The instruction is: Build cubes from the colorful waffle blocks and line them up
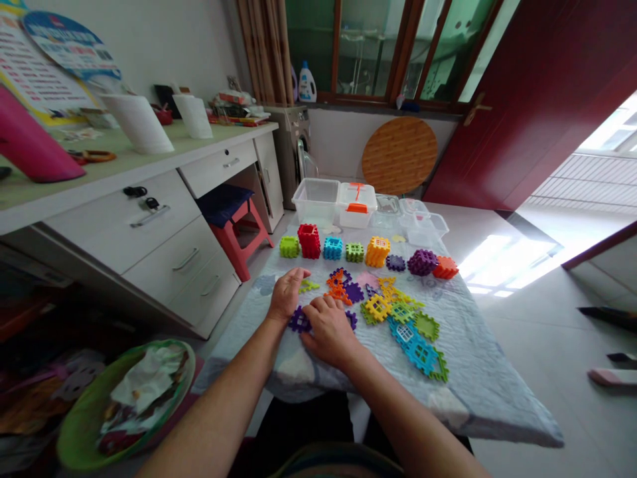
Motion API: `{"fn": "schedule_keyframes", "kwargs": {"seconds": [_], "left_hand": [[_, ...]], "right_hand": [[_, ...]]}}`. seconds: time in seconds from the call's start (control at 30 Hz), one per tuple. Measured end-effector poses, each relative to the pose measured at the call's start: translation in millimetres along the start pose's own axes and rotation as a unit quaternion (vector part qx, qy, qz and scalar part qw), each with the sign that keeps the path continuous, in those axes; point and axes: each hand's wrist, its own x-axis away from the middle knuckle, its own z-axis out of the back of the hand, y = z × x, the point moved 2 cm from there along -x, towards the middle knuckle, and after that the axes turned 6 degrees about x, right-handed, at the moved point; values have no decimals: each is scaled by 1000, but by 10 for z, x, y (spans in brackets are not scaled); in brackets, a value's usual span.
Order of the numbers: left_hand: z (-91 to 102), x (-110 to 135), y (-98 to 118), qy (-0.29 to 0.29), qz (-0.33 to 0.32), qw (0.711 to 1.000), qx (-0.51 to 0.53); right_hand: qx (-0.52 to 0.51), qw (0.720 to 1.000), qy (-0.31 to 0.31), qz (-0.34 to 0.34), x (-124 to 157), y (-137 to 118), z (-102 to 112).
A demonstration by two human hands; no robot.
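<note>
My right hand (329, 330) lies palm down over purple interlocking plastic panels, its fingers bent onto them. One purple panel (299, 320) shows to its left, and a purple edge (353, 320) sticks out on the other side; the middle is hidden beneath the hand. My left hand (286, 294) is raised on its side just above that left panel, fingers partly extended and nothing visible in them. Beyond its fingertips lies a light green piece (308, 285). Orange panels (338, 290) and a dark purple panel (353, 292) rest farther back.
Yellow panels (379, 308), blue panels (422, 353) and green panels (426, 326) spread to the right. Behind stands a row of sorted stacks, including a red stack (309, 241) and a purple stack (423, 262). Clear plastic boxes (316, 201) line the far edge of the cloth-covered table (478, 398).
</note>
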Motion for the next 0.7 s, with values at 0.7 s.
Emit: {"fn": "schedule_keyframes", "kwargs": {"seconds": [0.7], "left_hand": [[-219, 132, 204, -80, -224, 944, -228]], "right_hand": [[-4, 996, -2, -85, 595, 530, 585]]}}
